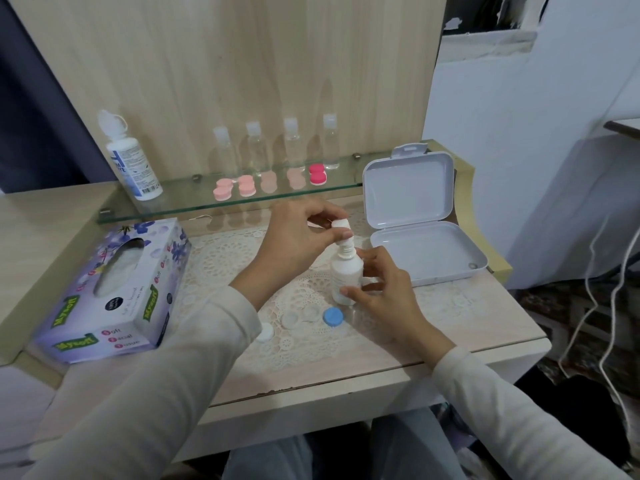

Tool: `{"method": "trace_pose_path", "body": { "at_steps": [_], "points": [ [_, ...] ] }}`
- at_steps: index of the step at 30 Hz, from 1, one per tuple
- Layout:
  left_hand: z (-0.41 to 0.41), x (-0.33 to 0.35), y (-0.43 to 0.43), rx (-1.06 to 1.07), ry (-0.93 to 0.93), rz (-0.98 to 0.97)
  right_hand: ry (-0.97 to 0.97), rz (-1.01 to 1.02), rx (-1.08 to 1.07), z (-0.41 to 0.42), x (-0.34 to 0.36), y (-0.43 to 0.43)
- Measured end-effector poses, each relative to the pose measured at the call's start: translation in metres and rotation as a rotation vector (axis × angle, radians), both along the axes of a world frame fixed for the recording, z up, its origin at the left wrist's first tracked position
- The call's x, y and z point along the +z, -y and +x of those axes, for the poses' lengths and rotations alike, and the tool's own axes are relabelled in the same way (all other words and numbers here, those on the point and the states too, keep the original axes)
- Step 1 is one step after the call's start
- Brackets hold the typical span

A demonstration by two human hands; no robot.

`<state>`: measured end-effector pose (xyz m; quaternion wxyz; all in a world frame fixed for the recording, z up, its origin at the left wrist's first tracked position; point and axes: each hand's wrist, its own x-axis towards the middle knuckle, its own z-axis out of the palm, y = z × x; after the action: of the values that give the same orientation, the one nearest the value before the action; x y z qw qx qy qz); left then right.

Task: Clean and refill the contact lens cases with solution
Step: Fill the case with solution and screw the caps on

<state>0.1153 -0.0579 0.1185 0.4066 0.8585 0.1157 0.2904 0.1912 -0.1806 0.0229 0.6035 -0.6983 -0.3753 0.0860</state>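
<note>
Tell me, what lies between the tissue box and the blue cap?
In the head view: a white cap and the clear lens case, both on the lace mat.

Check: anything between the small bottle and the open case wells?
Nothing visible lies between the small bottle and the case wells. Only the cap, pinched by the left hand, is at the nozzle.

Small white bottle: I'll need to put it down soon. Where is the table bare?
Bare lace mat lies right of the blue cap, in front of the open white box. Another patch sits between the tissue box and the left hand. Crowded: around the lens case.
</note>
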Motion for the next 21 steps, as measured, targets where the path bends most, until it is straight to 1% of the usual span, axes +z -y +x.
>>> {"method": "trace_pose_path", "body": {
  "at_steps": [6, 8, 11, 13, 15, 16, 18, 21],
  "points": [
    [0.007, 0.000, 0.001, -0.053, -0.110, 0.095, -0.008, 0.008, 0.007, -0.002, 0.002, 0.001],
    [0.006, 0.007, -0.002, -0.104, -0.225, 0.128, 0.002, 0.004, -0.001, -0.001, 0.002, 0.000],
    [0.007, 0.016, -0.006, -0.235, -0.417, 0.197, 0.016, -0.005, -0.005, 0.000, 0.000, 0.000],
    [0.010, 0.017, -0.005, -0.157, -0.433, 0.263, 0.018, -0.011, -0.003, 0.001, 0.000, 0.000],
    [0.013, 0.016, -0.003, -0.032, -0.368, 0.317, 0.021, -0.014, 0.000, 0.001, 0.000, 0.000],
    [0.014, 0.016, -0.002, -0.001, -0.345, 0.342, 0.023, -0.016, 0.000, 0.001, 0.000, 0.000],
    [0.016, 0.018, -0.001, -0.033, -0.370, 0.372, 0.023, -0.018, 0.002, 0.001, 0.000, 0.000],
    [0.014, 0.027, -0.003, -0.164, -0.490, 0.396, 0.028, -0.025, -0.001, 0.002, 0.000, 0.000]
  ]
}}
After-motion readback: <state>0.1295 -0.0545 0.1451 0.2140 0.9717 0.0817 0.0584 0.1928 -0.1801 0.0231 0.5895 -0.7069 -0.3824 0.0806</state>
